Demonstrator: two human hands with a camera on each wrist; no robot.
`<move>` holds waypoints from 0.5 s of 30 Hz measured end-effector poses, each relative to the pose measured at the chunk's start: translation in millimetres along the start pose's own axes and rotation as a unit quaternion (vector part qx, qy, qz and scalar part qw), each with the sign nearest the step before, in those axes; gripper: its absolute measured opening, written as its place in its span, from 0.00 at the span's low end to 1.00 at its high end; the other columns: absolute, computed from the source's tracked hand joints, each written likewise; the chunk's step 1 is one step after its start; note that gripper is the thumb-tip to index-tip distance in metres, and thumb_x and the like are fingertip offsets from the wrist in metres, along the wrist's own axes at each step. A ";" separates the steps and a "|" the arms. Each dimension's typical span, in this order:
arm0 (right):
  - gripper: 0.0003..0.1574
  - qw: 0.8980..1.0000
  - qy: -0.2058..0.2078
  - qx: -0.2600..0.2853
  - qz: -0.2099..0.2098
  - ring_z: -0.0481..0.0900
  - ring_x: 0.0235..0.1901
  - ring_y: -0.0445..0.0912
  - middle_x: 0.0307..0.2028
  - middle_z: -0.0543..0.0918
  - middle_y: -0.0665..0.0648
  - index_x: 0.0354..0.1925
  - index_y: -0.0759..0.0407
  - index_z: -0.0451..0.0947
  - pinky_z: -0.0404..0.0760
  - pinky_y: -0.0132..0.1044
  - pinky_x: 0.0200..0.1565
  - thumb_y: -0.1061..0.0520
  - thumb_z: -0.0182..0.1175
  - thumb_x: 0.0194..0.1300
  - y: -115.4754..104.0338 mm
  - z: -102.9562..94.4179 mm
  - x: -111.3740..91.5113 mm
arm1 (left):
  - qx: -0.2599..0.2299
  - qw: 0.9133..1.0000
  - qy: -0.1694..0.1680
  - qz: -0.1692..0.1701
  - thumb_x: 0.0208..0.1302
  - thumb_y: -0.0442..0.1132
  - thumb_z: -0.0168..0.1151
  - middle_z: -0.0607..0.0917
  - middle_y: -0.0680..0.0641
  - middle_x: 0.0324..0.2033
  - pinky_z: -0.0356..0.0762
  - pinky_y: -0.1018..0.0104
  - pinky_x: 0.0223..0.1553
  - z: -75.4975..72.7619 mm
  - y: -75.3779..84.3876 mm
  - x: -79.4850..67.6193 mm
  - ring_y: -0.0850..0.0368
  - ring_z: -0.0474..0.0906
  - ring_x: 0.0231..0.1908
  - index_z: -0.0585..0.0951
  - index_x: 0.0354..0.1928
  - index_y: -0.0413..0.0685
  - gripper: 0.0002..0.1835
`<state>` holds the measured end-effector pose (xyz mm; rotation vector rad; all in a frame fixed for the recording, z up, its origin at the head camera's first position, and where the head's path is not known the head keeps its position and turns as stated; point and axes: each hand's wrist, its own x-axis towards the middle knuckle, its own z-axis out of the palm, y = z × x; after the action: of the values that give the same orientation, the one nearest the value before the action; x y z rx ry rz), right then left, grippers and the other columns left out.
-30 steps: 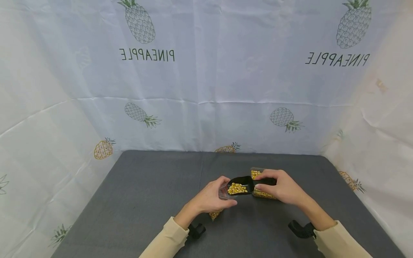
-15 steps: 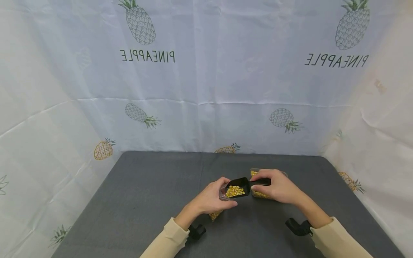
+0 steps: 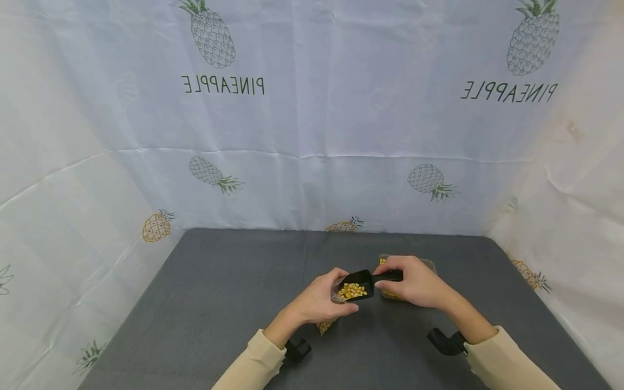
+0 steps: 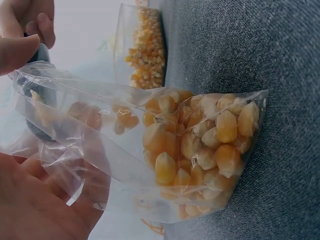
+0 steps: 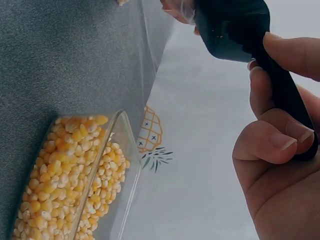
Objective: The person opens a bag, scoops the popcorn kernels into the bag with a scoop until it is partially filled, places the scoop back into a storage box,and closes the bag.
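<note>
My left hand (image 3: 319,298) holds a clear plastic bag (image 4: 107,135) by its mouth, thumb and fingers spread around the opening. Corn kernels (image 4: 200,142) fill the bag's lower part, which is close against the table in the left wrist view. My right hand (image 3: 421,284) grips the handle of a black scoop (image 5: 232,27), thumb on one side and fingers curled under. Yellow kernels (image 3: 352,291) lie in the scoop, whose front lip is inside the bag's mouth. In the left wrist view, the scoop shows through the plastic, with a few kernels partway down the bag.
Behind and below my right hand stands a clear rectangular container (image 5: 131,172) holding many corn kernels. The dark grey table (image 3: 234,303) reaches back to a white pineapple-print curtain (image 3: 312,108). Black wrist mounts (image 3: 447,342) hang beneath both forearms.
My right hand has moved left with the scoop, bringing its front lip further into the bag's mouth and tilting it slightly down. The left hand has stayed nearly still.
</note>
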<state>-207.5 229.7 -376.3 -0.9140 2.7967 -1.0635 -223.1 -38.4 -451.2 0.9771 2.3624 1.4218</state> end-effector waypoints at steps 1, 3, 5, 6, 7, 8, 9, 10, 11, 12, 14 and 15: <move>0.13 1.000 -0.001 -0.003 -0.001 0.77 0.60 0.63 0.44 0.85 0.47 0.48 0.52 0.86 0.76 0.62 0.57 0.50 0.68 0.68 -0.4 0.1 0.5 | -0.001 1.000 0.000 0.000 0.64 0.50 0.70 0.81 0.50 0.50 0.81 0.70 0.42 -0.1 -0.1 -0.2 0.67 0.83 0.40 0.71 0.64 0.48 0.30; 0.13 1.000 -0.003 -0.007 -0.002 0.77 0.60 0.64 0.44 0.85 0.47 0.48 0.52 0.86 0.76 0.62 0.57 0.50 0.68 0.68 -1.0 0.2 1.4 | -0.003 1.000 0.000 -0.001 0.65 0.50 0.70 0.81 0.50 0.51 0.82 0.70 0.41 -0.3 0.0 -0.4 0.67 0.83 0.39 0.71 0.64 0.48 0.30; 0.12 1.000 -0.004 -0.011 -0.004 0.76 0.61 0.64 0.44 0.85 0.47 0.48 0.53 0.86 0.75 0.63 0.58 0.50 0.69 0.68 -1.6 0.2 2.1 | 0.001 1.000 0.001 0.000 0.64 0.50 0.70 0.81 0.50 0.51 0.81 0.70 0.40 -0.4 0.2 -0.4 0.67 0.82 0.39 0.71 0.64 0.49 0.30; 0.12 1.000 -0.004 -0.014 -0.005 0.76 0.61 0.64 0.44 0.85 0.47 0.48 0.53 0.86 0.74 0.64 0.58 0.51 0.69 0.68 -1.8 0.2 2.5 | 0.003 1.000 0.002 0.001 0.64 0.50 0.70 0.81 0.50 0.51 0.81 0.70 0.40 -0.5 0.2 -0.4 0.67 0.82 0.38 0.71 0.64 0.49 0.30; 0.13 1.000 -0.005 -0.016 -0.007 0.76 0.61 0.64 0.44 0.85 0.47 0.48 0.53 0.86 0.74 0.64 0.59 0.50 0.69 0.68 -2.1 -0.1 2.8 | 0.007 1.000 0.003 0.002 0.64 0.51 0.70 0.81 0.50 0.51 0.81 0.70 0.40 -0.5 0.1 -0.3 0.67 0.82 0.39 0.71 0.63 0.49 0.30; 0.12 1.000 -0.006 -0.017 -0.009 0.77 0.60 0.64 0.44 0.85 0.47 0.48 0.53 0.86 0.73 0.64 0.59 0.51 0.69 0.68 -2.3 -0.2 3.1 | 0.008 1.000 0.004 0.004 0.64 0.51 0.70 0.81 0.50 0.51 0.81 0.70 0.40 -0.5 0.1 -0.2 0.67 0.81 0.39 0.71 0.63 0.49 0.30; 0.12 1.000 -0.006 -0.017 -0.010 0.77 0.60 0.63 0.43 0.85 0.46 0.48 0.53 0.86 0.73 0.65 0.59 0.51 0.69 0.68 -2.6 -0.3 3.3 | 0.008 1.000 0.004 0.006 0.64 0.51 0.70 0.81 0.50 0.51 0.81 0.70 0.40 -0.5 -0.1 -0.1 0.66 0.81 0.40 0.71 0.63 0.49 0.30; 0.12 1.000 -0.006 -0.018 -0.011 0.78 0.60 0.63 0.43 0.84 0.46 0.47 0.53 0.86 0.73 0.64 0.59 0.51 0.69 0.68 -3.1 -0.4 3.5 | 0.009 1.000 0.004 0.008 0.64 0.51 0.70 0.82 0.50 0.51 0.81 0.70 0.41 -0.5 -0.3 0.0 0.66 0.81 0.41 0.71 0.63 0.49 0.30; 0.12 1.000 -0.006 -0.017 -0.013 0.79 0.59 0.62 0.43 0.84 0.46 0.48 0.53 0.86 0.73 0.64 0.59 0.51 0.69 0.68 -3.4 -0.4 3.6 | 0.007 1.000 0.004 0.009 0.64 0.51 0.70 0.82 0.50 0.51 0.81 0.70 0.41 -0.5 -0.5 0.1 0.66 0.81 0.42 0.72 0.63 0.49 0.30; 0.12 1.000 -0.006 -0.018 -0.014 0.79 0.58 0.61 0.42 0.84 0.45 0.48 0.53 0.86 0.73 0.64 0.59 0.51 0.69 0.68 -3.8 -0.5 3.8 | 0.002 1.000 0.003 0.010 0.64 0.50 0.70 0.82 0.50 0.51 0.81 0.70 0.42 -0.4 -0.9 0.3 0.66 0.81 0.43 0.71 0.63 0.49 0.30; 0.12 1.000 -0.007 -0.018 -0.016 0.81 0.54 0.58 0.41 0.84 0.45 0.48 0.53 0.86 0.76 0.62 0.57 0.51 0.69 0.68 -4.6 -0.6 3.9 | -0.004 1.000 0.002 0.010 0.64 0.50 0.70 0.82 0.50 0.51 0.81 0.69 0.43 -0.4 -1.4 0.5 0.66 0.82 0.43 0.72 0.62 0.49 0.29; 0.12 1.000 -0.008 -0.018 -0.016 0.82 0.53 0.57 0.41 0.84 0.45 0.48 0.53 0.86 0.77 0.60 0.56 0.51 0.68 0.68 -5.0 -0.7 3.9 | -0.003 1.000 0.002 0.010 0.64 0.50 0.70 0.82 0.51 0.51 0.81 0.70 0.42 -0.4 -1.6 0.5 0.67 0.82 0.43 0.72 0.62 0.49 0.29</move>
<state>-208.3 225.1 -372.0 -0.9694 2.8065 -1.0094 -224.3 -38.9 -452.2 0.9998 2.3568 1.4391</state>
